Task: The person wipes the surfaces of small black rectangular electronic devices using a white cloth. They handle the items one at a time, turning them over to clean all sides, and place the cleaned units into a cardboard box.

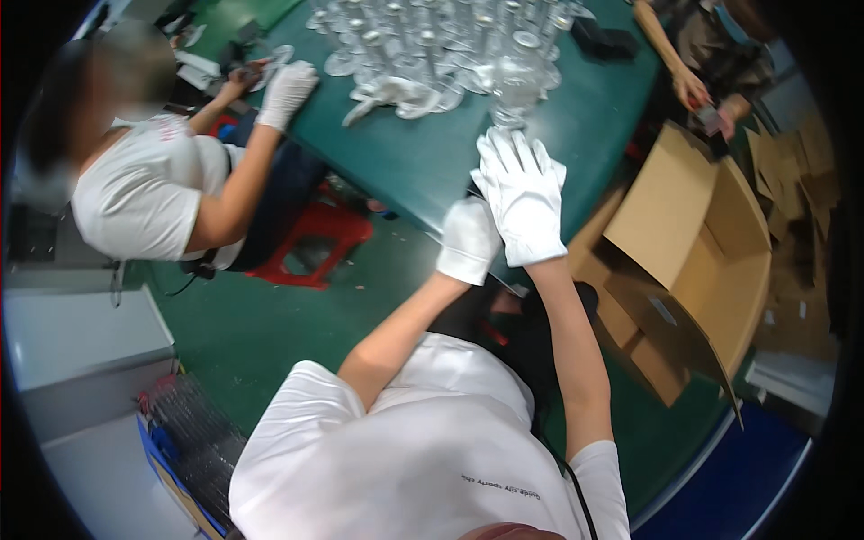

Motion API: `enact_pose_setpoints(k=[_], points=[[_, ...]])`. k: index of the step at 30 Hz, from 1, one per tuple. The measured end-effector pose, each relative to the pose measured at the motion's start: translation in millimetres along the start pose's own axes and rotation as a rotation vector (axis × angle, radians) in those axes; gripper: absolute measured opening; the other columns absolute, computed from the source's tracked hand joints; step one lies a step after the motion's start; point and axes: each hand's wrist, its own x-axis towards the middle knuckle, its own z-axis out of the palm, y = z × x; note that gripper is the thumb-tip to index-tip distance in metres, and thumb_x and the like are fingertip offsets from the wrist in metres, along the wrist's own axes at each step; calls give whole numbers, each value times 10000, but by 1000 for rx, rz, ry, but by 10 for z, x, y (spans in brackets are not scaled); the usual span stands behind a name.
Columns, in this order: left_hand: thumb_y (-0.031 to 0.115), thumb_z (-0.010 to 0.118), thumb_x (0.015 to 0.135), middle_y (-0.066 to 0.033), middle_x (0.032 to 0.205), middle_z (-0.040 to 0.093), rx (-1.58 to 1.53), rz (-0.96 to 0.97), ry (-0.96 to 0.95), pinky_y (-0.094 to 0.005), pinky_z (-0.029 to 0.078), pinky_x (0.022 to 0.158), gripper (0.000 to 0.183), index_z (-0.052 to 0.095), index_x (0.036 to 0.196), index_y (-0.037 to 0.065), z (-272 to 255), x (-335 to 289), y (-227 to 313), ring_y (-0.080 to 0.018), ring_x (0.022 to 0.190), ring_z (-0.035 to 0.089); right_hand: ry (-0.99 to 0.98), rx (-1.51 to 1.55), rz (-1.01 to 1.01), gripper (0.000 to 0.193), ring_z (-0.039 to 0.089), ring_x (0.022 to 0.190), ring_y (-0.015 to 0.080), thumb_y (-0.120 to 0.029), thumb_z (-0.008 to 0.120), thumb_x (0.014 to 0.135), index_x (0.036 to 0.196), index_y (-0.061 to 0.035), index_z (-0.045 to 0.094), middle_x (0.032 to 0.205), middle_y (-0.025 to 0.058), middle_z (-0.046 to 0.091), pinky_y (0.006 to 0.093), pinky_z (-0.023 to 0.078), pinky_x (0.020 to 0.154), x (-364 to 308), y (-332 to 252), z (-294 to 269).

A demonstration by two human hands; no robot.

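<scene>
Both my hands wear white gloves and meet at the near corner of the green table (pixel 396 171). My right hand (pixel 522 200) lies with its fingers stretched out toward the far side, palm down. Just past its fingertips stands a clear, bottle-like piece (pixel 517 85) with a round top. My left hand (pixel 470 238) is close against the right hand, lower and to the left. Its fingers are curled out of sight, so what they hold, if anything, is hidden. A small dark edge shows beside it.
Many clear stemmed pieces (pixel 427 45) crowd the table's far side, with a crumpled white glove (pixel 396 94) before them. A black item (pixel 603 40) lies right of them. A co-worker (pixel 153 189) sits at left by a red stool (pixel 310 243). Open cardboard boxes (pixel 666 216) stand at right, near another person's hand (pixel 691 90).
</scene>
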Motion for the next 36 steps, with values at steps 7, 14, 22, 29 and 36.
enact_pose_setpoints(k=[7, 14, 22, 29, 36], points=[[269, 494, 947, -238, 1262, 577, 501, 147, -37, -479, 452, 923, 426, 575, 1273, 7, 185, -186, 104, -368, 1115, 561, -95, 371, -10, 495, 431, 1395, 268, -257, 610, 874, 1336, -80, 606, 1434, 91, 557, 462, 267, 1182, -548, -361, -280], [278, 644, 906, -206, 681, 615, -47, -130, -12, -493, 490, 586, 310, 603, 734, 23, -134, 29, 98, -408, 656, 622, 24, 1733, 889, 541, 614, 1166, 228, -395, 505, 1032, 1386, 12, 538, 1312, 136, 617, 341, 464, 1023, -1114, 275, -608], [290, 574, 962, -201, 686, 614, 21, -117, -213, -494, 511, 490, 246, 679, 912, 74, -245, -232, 612, -393, 610, 655, 271, 909, 718, 424, 372, 1450, 246, -130, 458, 974, 1362, -20, 590, 1550, 143, 413, 333, 344, 1140, -584, 638, -79], [297, 678, 876, -174, 756, 664, -57, -339, -179, -409, 483, 565, 282, 666, 815, 22, -95, -251, -141, -291, 631, 631, 121, 858, 483, 426, 380, 1446, 265, -54, 498, 1005, 1429, -10, 503, 1551, 141, 425, 353, 277, 1196, -930, -802, -343], [192, 550, 979, -42, 948, 679, -755, -544, -247, -306, 488, 730, 267, 634, 1149, 4, -393, 33, -291, -155, 812, 592, 223, 2349, 1127, 701, 449, 1381, 275, -488, 389, 1060, 1539, 15, 297, 1503, 180, 443, 384, 341, 1172, -1411, -164, -617]])
